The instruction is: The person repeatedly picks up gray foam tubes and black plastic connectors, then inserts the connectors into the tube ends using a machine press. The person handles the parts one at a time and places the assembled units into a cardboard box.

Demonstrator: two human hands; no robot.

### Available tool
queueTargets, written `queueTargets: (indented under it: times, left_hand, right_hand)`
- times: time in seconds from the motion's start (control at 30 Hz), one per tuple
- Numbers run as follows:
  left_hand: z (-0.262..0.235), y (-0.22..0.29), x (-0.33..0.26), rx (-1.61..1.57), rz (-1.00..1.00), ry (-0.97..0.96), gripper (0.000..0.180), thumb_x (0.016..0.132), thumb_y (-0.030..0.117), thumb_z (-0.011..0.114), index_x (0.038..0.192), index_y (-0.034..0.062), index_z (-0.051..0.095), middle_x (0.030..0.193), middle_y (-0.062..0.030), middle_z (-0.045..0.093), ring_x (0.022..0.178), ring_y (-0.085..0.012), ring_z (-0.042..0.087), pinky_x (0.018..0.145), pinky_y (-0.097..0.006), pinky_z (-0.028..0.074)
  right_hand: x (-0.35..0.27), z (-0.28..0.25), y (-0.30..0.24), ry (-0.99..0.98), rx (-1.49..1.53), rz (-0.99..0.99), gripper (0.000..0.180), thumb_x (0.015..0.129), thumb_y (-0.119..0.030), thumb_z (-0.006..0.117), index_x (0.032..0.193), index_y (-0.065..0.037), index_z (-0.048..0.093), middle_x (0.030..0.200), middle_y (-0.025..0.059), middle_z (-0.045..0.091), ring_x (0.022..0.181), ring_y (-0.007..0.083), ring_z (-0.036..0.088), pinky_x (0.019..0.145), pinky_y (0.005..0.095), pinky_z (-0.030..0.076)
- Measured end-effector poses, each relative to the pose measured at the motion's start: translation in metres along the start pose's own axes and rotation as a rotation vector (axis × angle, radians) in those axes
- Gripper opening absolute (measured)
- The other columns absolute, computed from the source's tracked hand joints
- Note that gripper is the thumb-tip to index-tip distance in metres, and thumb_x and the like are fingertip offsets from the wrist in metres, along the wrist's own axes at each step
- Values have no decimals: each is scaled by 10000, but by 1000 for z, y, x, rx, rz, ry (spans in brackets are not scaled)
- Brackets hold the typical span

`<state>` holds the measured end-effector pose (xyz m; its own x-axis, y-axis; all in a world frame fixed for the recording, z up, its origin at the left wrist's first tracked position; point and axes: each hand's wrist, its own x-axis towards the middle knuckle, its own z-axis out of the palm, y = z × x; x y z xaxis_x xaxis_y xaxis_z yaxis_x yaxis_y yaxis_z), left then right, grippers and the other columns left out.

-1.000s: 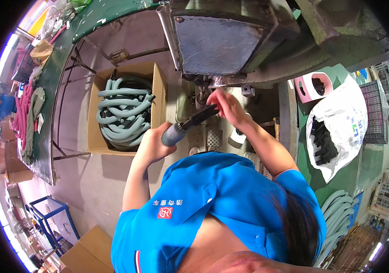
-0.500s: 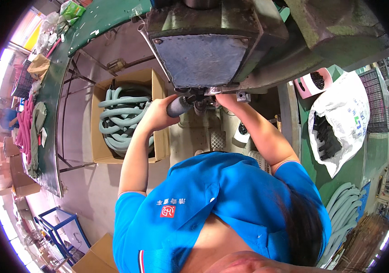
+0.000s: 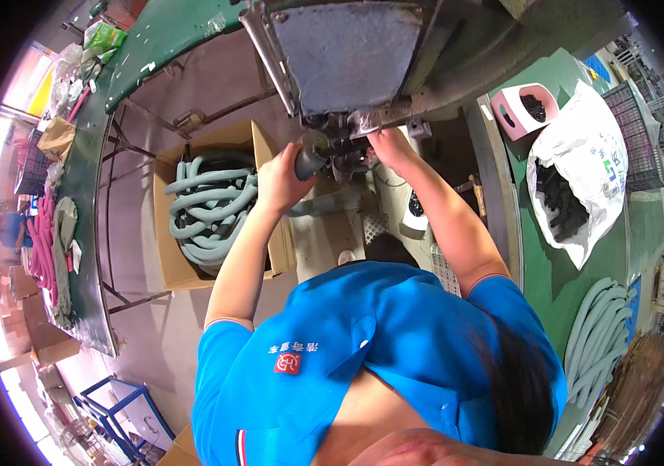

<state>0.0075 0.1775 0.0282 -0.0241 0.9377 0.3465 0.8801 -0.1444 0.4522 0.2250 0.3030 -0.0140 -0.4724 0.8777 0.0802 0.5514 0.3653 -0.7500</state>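
My left hand (image 3: 281, 180) is closed around a grey foam-covered tube (image 3: 311, 162), whose end is up against the tooling under a machine head. A grey-green length of foam tube (image 3: 328, 204) also shows just below that hand; whether it is the same piece I cannot tell. My right hand (image 3: 391, 149) is at the other side of the tooling (image 3: 341, 147), its fingers bent together by the metal parts. What they pinch is hidden. Above both hands hangs the machine head with its worn blue-grey plate (image 3: 345, 58).
A cardboard box (image 3: 279, 245) of grey-green foam tubes (image 3: 212, 206) stands at left. On the green table (image 3: 538, 283) at right are a pink bin (image 3: 511, 116) of small black parts, a white sack (image 3: 584, 163) with black pieces, and more foam tubes (image 3: 600, 334).
The machine head sits higher in the picture as the view has shifted. My left hand has moved slightly, still gripping the tube; my right hand stays at the tooling. The lower foam tube now shows.
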Motion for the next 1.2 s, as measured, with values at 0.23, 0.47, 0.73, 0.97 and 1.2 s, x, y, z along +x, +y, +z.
queueTargets:
  times: [0.23, 0.47, 0.73, 0.97, 1.2]
  left_hand:
    - [-10, -22, -8, -178, -1, -95, 519, 633, 167, 722, 1109, 73, 537, 916, -184, 641, 851, -376, 624, 717, -434, 509]
    - [-6, -39, -9, -37, -9, -153, 613, 645, 198, 726, 1215, 55, 549, 969, -200, 647, 913, -374, 616, 795, -420, 501]
    - [-16, -28, -1, -34, 3, -162, 549, 656, 176, 727, 1171, 89, 556, 950, -174, 657, 906, -358, 623, 777, -421, 505]
    - [-64, -4, -10, -223, 22, -173, 406, 637, 77, 714, 1020, 60, 581, 841, -192, 635, 812, -360, 634, 706, -377, 496]
    - [-109, 60, -67, -56, 268, -422, 461, 587, 113, 742, 1023, 124, 592, 764, -122, 623, 728, -349, 627, 624, -419, 507]
  right_hand:
    - [-9, 0, 0, 7, 214, 234, 420, 950, -369, 342, 1034, 23, 464, 821, 210, 632, 802, 396, 620, 702, 458, 481]
    - [-10, 8, 3, -10, 359, 340, 527, 932, -435, 364, 1037, 51, 537, 790, 198, 651, 708, 325, 649, 614, 413, 491]
    - [-9, -6, -17, -32, 217, 297, 469, 947, -370, 357, 1030, 60, 526, 795, 206, 649, 679, 329, 629, 607, 436, 477]
    - [-34, -42, -75, -63, 257, 129, 494, 984, -374, 403, 617, -49, 463, 477, 10, 354, 474, 204, 442, 547, 374, 434]
    - [-159, -61, -106, -168, 575, -15, 617, 979, -497, 368, 651, -7, 549, 539, -4, 402, 576, 112, 392, 558, 331, 346]
